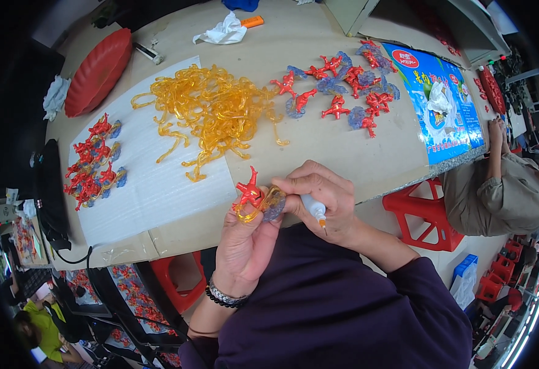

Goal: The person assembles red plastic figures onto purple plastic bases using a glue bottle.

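A small red figurine point(248, 192) with a clear yellow strand looped about it and a clear bluish base point(274, 208) is pinched in my left hand point(245, 249). My right hand point(328, 200) has its thumb and forefinger on the yellow part by the base. Tucked in that same hand is a small white squeeze bottle point(314, 208), its orange-tipped nozzle pointing down toward me. Beyond my hands lies a heap of clear yellow plastic strands point(211, 111), partly on a white foam sheet point(159, 209). Whether the strand is fixed to the figurine, I cannot tell.
Red figurines with bluish bases lie grouped on the table at the right point(337, 83) and on the sheet's left point(91, 163). A red tray point(100, 71), crumpled tissue point(223, 31) and blue printed sheet point(435, 101) lie farther out. Another person point(497, 190) sits at right, near a red stool point(423, 212).
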Demonstrator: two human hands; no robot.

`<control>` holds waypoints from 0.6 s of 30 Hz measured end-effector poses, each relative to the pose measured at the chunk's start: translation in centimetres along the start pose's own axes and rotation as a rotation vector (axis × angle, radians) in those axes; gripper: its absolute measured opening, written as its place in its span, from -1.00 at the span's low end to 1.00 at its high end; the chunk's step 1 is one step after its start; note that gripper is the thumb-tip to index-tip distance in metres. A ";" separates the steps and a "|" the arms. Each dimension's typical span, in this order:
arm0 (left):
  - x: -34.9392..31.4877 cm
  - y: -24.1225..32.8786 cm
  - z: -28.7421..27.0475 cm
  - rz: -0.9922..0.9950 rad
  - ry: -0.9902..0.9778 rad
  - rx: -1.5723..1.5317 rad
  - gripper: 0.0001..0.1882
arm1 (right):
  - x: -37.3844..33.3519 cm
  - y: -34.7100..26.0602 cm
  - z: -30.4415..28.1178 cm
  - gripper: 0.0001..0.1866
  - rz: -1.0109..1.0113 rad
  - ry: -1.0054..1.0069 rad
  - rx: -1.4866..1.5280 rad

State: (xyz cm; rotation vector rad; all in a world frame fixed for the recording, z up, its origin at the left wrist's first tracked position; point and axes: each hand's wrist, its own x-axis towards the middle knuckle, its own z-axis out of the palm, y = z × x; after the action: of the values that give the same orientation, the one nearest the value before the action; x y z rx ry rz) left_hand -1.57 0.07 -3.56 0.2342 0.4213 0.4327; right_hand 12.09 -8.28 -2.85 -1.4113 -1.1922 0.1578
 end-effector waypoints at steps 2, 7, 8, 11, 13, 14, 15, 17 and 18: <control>0.2 -0.1 -0.3 -0.011 -0.007 -0.014 -0.75 | -0.1 0.3 0.0 -0.65 -0.034 0.015 -0.023; 0.3 -0.5 -0.4 -0.019 0.030 -0.056 -0.72 | -0.3 0.7 -0.2 -0.68 -0.116 0.005 -0.039; 0.3 -0.5 -0.4 -0.020 0.030 -0.055 -0.72 | -0.4 0.7 -0.2 -0.68 -0.116 0.006 -0.039; 0.4 -0.6 -0.2 -0.019 0.002 -0.004 -0.69 | -0.6 0.7 0.0 -0.69 -0.136 0.036 -0.056; 0.5 -0.6 -0.1 -0.029 0.013 -0.001 -0.69 | -0.7 0.7 0.1 -0.70 -0.092 0.055 -0.020; 0.5 -0.6 -0.1 -0.029 0.013 0.000 -0.69 | -0.7 0.7 0.1 -0.70 -0.092 0.056 -0.020; 0.5 -0.6 0.0 -0.026 0.014 0.004 -0.70 | -0.7 0.8 0.1 -0.70 -0.086 0.057 -0.012; 0.5 -0.6 -0.1 -0.025 0.017 0.009 -0.70 | -0.8 0.8 0.2 -0.71 -0.078 0.060 -0.005; 0.5 -0.6 -0.1 -0.020 0.019 0.007 -0.70 | -0.7 0.8 0.3 -0.71 -0.079 0.062 0.001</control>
State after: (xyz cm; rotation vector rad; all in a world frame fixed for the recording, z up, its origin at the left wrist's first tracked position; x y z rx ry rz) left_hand -1.01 -0.20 -4.01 0.2331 0.4436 0.4143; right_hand 11.99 -8.45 -3.95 -1.3567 -1.1940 0.0595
